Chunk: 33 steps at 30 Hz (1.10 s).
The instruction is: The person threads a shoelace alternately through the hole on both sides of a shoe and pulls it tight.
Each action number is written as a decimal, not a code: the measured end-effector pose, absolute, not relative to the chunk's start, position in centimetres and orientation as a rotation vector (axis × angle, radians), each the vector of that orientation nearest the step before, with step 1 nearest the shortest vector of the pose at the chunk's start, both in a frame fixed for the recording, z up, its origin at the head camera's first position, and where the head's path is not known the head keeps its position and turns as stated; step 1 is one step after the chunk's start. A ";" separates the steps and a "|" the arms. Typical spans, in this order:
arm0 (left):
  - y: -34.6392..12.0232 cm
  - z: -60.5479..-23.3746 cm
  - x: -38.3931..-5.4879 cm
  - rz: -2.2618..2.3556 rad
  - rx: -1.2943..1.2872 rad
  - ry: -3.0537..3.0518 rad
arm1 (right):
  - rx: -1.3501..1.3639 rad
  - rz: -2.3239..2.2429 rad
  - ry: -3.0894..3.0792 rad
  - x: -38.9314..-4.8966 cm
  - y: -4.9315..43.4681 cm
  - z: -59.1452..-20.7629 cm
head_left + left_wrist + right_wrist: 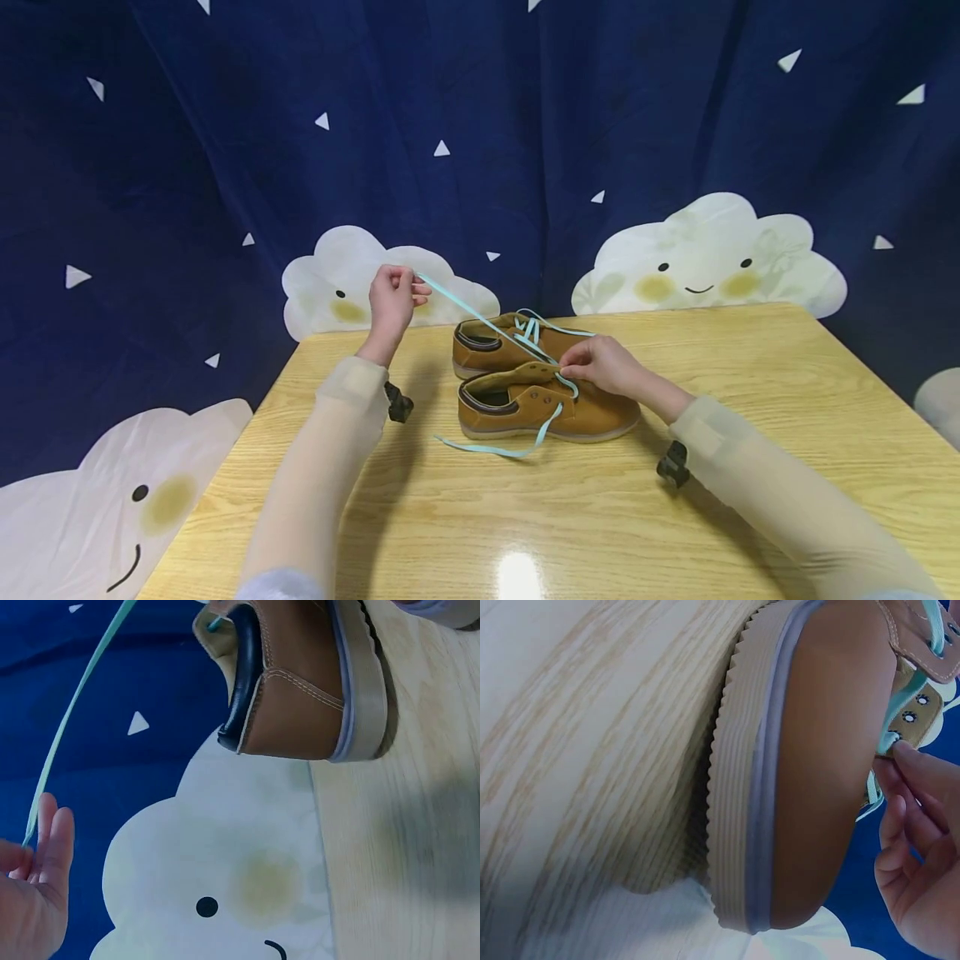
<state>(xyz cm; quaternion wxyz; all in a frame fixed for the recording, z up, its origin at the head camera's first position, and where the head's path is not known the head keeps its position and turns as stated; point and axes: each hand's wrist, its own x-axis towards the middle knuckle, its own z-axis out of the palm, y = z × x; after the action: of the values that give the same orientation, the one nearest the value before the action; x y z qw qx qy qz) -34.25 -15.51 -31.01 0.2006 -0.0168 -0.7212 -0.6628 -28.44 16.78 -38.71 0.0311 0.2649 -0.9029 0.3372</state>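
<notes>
My left hand [392, 298] is raised at the left, pinching a pale turquoise shoelace [457, 301] that runs taut down to the near brown shoe [600, 410]. In the left wrist view that lace [69, 712] rises from between thumb and finger of the left hand [37, 881]. At the near shoe's far side, my right hand [606, 365] pinches the eyelet flap. In the right wrist view its thumb [911, 754] lies over the lowest eyelet, where the lace [904, 697] passes. The other lace end [487, 451] hangs from the near flap onto the table.
Behind the near shoe stands a matching brown shoe [480, 354], its turquoise lace [530, 332] threaded. Both shoes point right on the wooden table [600, 517]. A dark blue curtain [480, 100] with white clouds and triangles hangs behind the table.
</notes>
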 end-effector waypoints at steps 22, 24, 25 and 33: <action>-14.2 -28.1 -32.3 -2.492 -0.239 -1.446 | 0.760 1.138 -2.772 -28.2 16.9 -39.2; -13.9 -27.6 -31.9 -2.549 -0.287 -1.383 | 0.749 1.147 -2.771 -28.2 16.9 -39.3; -13.8 -27.4 -31.7 -2.567 -0.307 -1.371 | 0.744 1.151 -2.769 -28.2 16.8 -39.4; -12.9 -27.6 -30.9 -2.466 -0.338 -1.559 | 0.734 1.166 -2.765 -28.0 16.9 -39.6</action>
<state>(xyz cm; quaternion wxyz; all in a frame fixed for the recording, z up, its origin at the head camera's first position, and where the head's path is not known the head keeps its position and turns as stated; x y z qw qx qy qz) -30.94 -12.92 -27.61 0.1018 -0.1145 -0.5281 -0.8353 -27.98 16.89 -39.57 0.0261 0.2376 -0.8946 0.3774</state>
